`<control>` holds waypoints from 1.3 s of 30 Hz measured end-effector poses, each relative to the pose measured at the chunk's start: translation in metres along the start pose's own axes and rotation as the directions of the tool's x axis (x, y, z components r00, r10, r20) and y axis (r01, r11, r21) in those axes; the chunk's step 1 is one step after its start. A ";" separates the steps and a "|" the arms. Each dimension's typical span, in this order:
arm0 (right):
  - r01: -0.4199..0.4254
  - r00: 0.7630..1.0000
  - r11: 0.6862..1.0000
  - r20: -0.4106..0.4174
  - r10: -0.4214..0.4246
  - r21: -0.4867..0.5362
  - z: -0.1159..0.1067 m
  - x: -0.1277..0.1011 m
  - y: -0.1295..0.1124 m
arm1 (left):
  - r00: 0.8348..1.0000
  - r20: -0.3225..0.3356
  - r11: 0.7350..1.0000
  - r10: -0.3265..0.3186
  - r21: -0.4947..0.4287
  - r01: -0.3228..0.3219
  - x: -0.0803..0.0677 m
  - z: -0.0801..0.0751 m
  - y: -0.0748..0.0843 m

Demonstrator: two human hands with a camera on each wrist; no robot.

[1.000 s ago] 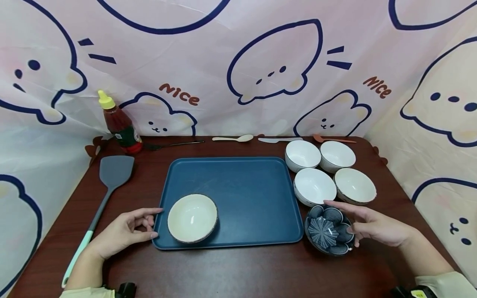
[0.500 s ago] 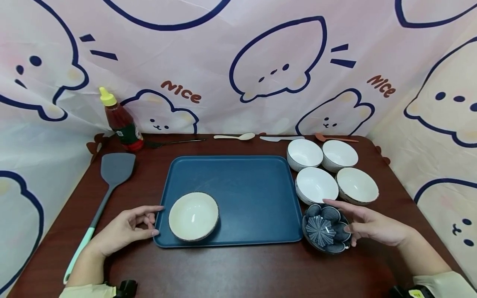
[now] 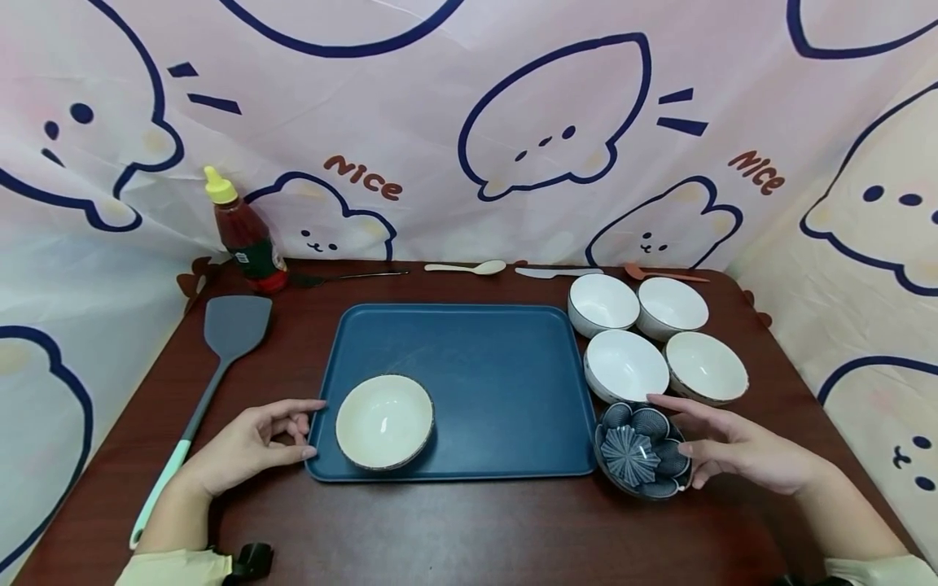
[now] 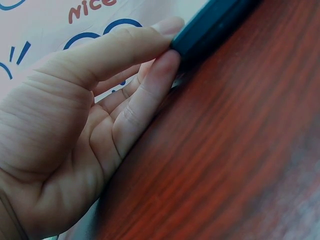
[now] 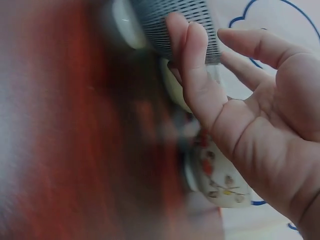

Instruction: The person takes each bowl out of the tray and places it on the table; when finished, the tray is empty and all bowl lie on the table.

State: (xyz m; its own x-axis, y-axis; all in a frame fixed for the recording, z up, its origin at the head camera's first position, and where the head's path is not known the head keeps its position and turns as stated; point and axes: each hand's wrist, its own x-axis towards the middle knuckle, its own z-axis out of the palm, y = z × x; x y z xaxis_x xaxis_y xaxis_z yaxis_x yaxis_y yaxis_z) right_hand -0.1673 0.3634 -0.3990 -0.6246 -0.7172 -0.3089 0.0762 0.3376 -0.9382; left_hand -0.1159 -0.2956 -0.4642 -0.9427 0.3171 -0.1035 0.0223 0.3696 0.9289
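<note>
A large blue tray (image 3: 476, 382) lies on the table with a cream bowl (image 3: 384, 422) standing near its front left corner. My left hand (image 3: 260, 439) pinches the tray's left rim, and the left wrist view shows the tray's edge (image 4: 200, 30) right at the thumb and finger tips. Beside the tray's front right corner stands a dark blue petal-patterned bowl (image 3: 633, 452). My right hand (image 3: 740, 448) grips its right side, thumb at the rim and fingers (image 5: 195, 50) curled against the outer wall. The index finger reaches along the rim towards the white bowls behind.
Several white bowls (image 3: 626, 365) cluster just right of the tray, close behind the blue one. A grey turner (image 3: 234, 325) with a mint handle lies at left. A red sauce bottle (image 3: 249, 244), a cream spoon (image 3: 469, 268) and other cutlery line the back edge before a printed cloth.
The petal-patterned bowl has shifted slightly left, up to the tray's right edge. My right index finger has drawn a little to the right. The left hand stays at the tray; the head view drifts slightly.
</note>
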 end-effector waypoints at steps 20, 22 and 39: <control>0.101 0.973 0.995 -0.209 -0.099 0.001 0.009 0.027 -0.043 | 1.000 -0.006 1.000 0.013 0.011 -0.013 0.002 0.003 0.002; 0.070 0.975 0.998 -0.210 -0.067 0.008 0.013 0.038 -0.048 | 1.000 -0.007 1.000 0.014 0.014 -0.013 0.002 0.002 0.002; -0.038 0.996 0.999 -0.082 0.037 -0.010 0.060 0.137 -0.081 | 1.000 0.006 1.000 0.026 -0.014 -0.025 0.000 0.001 -0.001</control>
State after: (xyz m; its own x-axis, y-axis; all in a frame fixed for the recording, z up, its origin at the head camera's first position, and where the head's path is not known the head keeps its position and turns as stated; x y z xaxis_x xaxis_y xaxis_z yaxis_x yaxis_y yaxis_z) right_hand -0.2121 0.2009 -0.3750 -0.6831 -0.6518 -0.3294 0.0917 0.3709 -0.9241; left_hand -0.1154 -0.2951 -0.4651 -0.9397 0.3321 -0.0821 0.0415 0.3488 0.9363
